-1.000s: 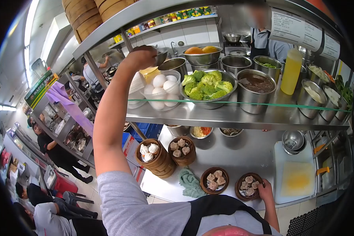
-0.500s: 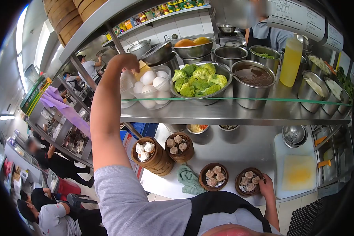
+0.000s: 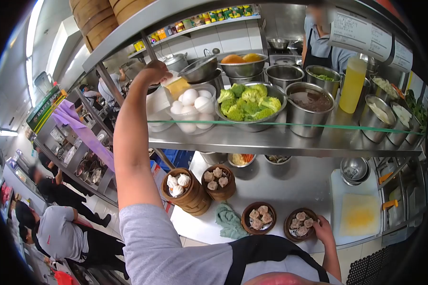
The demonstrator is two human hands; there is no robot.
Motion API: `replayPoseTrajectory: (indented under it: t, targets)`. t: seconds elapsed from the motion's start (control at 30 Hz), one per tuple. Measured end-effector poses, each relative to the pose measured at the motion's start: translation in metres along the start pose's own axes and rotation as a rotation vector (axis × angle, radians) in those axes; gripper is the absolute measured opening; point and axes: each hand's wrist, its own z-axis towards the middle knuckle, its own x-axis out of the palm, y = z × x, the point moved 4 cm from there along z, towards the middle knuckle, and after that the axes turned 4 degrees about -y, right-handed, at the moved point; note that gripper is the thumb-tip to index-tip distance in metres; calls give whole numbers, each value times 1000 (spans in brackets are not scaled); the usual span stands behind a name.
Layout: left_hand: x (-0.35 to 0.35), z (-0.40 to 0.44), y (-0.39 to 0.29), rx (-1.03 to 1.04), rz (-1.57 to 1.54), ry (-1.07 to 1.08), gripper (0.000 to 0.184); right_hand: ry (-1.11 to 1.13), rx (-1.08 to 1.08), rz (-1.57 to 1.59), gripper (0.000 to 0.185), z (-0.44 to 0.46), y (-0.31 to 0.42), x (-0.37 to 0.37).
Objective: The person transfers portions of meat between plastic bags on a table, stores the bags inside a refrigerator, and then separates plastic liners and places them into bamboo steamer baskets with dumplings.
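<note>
"What is your right hand [image 3: 324, 229] doing?"

"Its grip is closed on the rim of a round brown basket [image 3: 286, 228] at the near edge of the metal table [image 3: 290, 190], thumb and fingers pinching the side nearest the cutting board [image 3: 338, 204]."

"Which way does the basket point?"

"Its open top faces up. Being round, it is as long one way as the other. Four wrinkled dumplings [image 3: 301, 223] sit inside."

"And the left?"

"My left hand [image 3: 155, 74] is above the steel shelf [image 3: 252, 142], fingers bent, beside a smooth yellow block [image 3: 178, 87] and the clear plastic bowl [image 3: 177, 116] heaped with white eggs [image 3: 190, 97]. I can't tell whether that grip is pinching anything."

"What else is near?"

"A second low basket [image 3: 245, 224], also holding four dumplings, just beside mine; then a crumpled green cloth [image 3: 230, 221]. Past that stand two taller woven-wood steamers: the left steamer [image 3: 195, 202] with three smooth white buns [image 3: 178, 184], the right steamer [image 3: 223, 194] with four dumplings. Up on the shelf, one steel bowl [image 3: 223, 118] holds bumpy broccoli [image 3: 247, 102], and one yellow bottle [image 3: 352, 88] stands upright."
</note>
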Motion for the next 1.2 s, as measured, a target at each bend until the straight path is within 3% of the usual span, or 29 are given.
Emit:
replayPoseTrajectory:
  t: [0.07, 0.2, 0.23, 0.3, 0.37, 0.43, 0.53, 0.6, 0.63, 0.67, 0.73, 0.77, 0.83, 0.97, 1.03, 1.07, 1.2]
  targets:
    - [-1, -2, -1, 5, -29, -35, 27, -50, 164, 143, 45, -19, 22, -13]
    - [-10, 1, 5, 31, -104, -151, 28, -193, 141, 135, 42, -19, 24, -45]
    - [-18, 1, 11, 93, -211, -266, 27, -198, 140, 136, 42, -13, 15, -47]
    - [-28, -11, 11, 154, -318, -383, 27, -414, -314, -130, 36, 6, 9, -59]
    - [-45, -65, -5, 124, -681, -530, 29, -419, -251, -58, 31, -11, 93, -59]
    - [-50, -115, -19, 175, -786, -617, 18, -296, -272, 162, 26, -12, 141, -47]
    - [-27, -219, -64, 171, -809, -684, 27, -125, -502, 359, 20, -26, 217, -10]
    - [17, -279, -91, 28, -845, -568, 25, 21, -634, 359, 19, -44, 271, 11]
    - [49, -300, -102, 89, -873, -575, 23, 75, -714, 359, 20, -53, 292, 22]
    - [80, -320, -115, 28, -1003, -434, 20, 85, -783, 405, 26, -56, 308, 33]
    - [144, -352, -140, -28, -1303, -231, 15, 392, -581, 614, 48, -54, 331, 57]
    - [182, -357, -140, -11, -1537, -106, 14, 545, -489, 726, 47, -53, 336, 66]
    - [217, -375, -148, -176, -1688, 70, 14, 544, -406, 641, 32, -38, 314, 85]
    - [245, -393, -151, -224, -1754, 126, 14, 523, -298, 767, 24, -34, 279, 95]
    - [252, -394, -151, -167, -1687, 138, 15, 539, -18, 1086, 23, -43, 272, 94]
    - [256, -394, -153, -122, -1636, 141, 15, 606, -71, 1055, 21, -41, 269, 93]
    - [271, -395, -165, -118, -1626, 151, 13, 523, -155, 1005, 17, -30, 240, 88]
